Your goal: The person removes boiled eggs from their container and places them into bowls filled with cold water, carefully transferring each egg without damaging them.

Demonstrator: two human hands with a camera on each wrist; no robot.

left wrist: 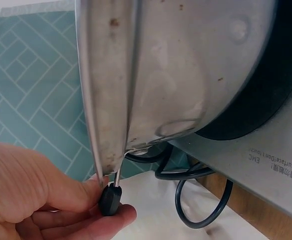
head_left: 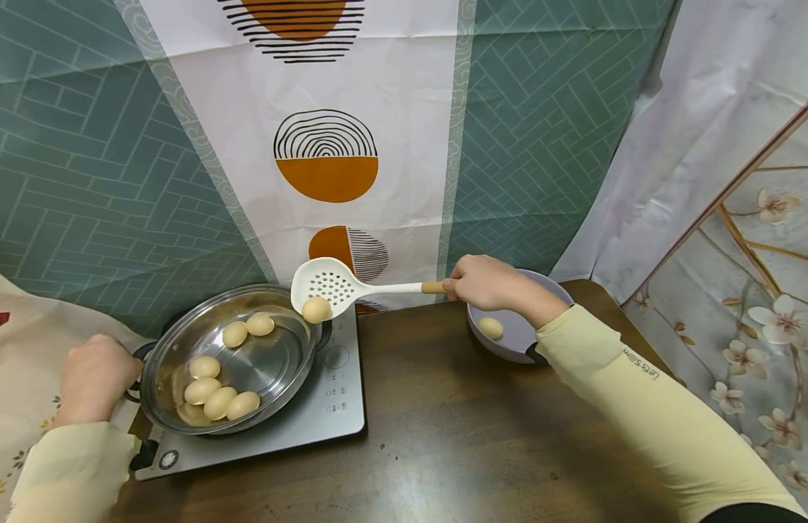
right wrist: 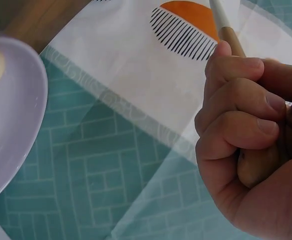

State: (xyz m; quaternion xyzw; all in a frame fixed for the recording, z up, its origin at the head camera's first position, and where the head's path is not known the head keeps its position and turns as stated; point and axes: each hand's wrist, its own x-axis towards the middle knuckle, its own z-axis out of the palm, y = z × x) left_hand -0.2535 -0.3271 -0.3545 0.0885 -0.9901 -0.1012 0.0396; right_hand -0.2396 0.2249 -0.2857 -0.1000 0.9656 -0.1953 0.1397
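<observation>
My right hand (head_left: 485, 282) grips the wooden handle of a white slotted skimmer (head_left: 393, 288), its fingers curled round it in the right wrist view. One egg (head_left: 316, 310) lies in the skimmer's bowl, over the right rim of a steel pan (head_left: 279, 363). Several pale brown eggs (head_left: 219, 403) rest inside the pan, grouped near its front, with two more at the back. My left hand (head_left: 96, 378) is at the pan's left side; in the left wrist view its thumb and fingers pinch the black-covered loop handle (left wrist: 110, 200).
The pan sits on a silver induction cooker (head_left: 338, 407). A lilac basin (head_left: 524, 334) with an egg (head_left: 491, 327) in it stands at the right, partly behind my right forearm. A black cable (left wrist: 205, 220) loops beside the cooker. Patterned cloth (head_left: 410, 145) hangs behind the wooden table (head_left: 443, 436).
</observation>
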